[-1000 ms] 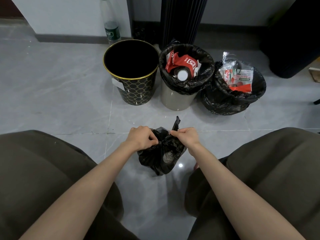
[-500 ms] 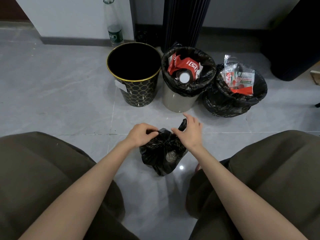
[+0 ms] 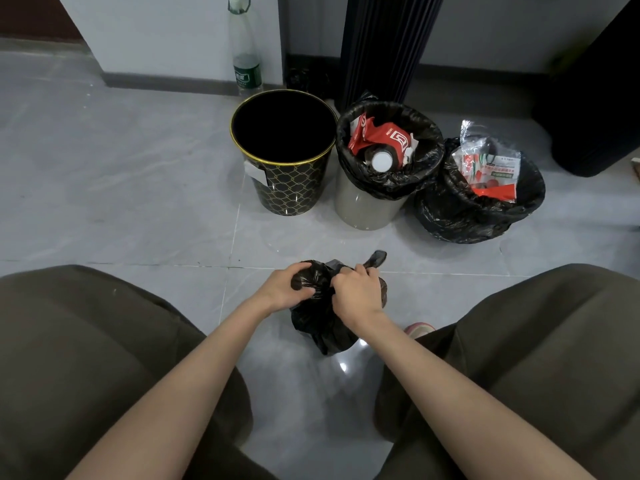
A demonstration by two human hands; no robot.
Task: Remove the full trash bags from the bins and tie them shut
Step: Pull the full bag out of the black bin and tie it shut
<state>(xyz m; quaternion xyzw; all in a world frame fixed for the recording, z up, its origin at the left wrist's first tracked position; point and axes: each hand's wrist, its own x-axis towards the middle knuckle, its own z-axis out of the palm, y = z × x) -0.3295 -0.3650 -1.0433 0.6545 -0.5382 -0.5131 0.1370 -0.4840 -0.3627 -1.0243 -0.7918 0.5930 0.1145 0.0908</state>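
Note:
A small black trash bag (image 3: 323, 325) sits on the grey floor between my knees. My left hand (image 3: 282, 289) grips the gathered top of the bag on its left side. My right hand (image 3: 356, 294) grips the top on the right, with a loose end of the bag (image 3: 377, 258) sticking up behind its fingers. Further back stands a black bin with a gold rim (image 3: 284, 157), with no bag in it. Beside it a grey bin (image 3: 367, 209) holds a black bag (image 3: 429, 161) full of red packaging and a bottle. At the right a third black bag (image 3: 450, 213) holds wrappers.
A clear plastic bottle (image 3: 244, 46) stands by the white wall behind the bins. A dark ribbed column (image 3: 381, 46) rises behind the grey bin, and a dark object (image 3: 595, 98) fills the far right. My knees in dark trousers flank the bag.
My right hand, spread open above the bag half a second ago, has closed on the bag's top again. The view has drawn a little further back from the bins.

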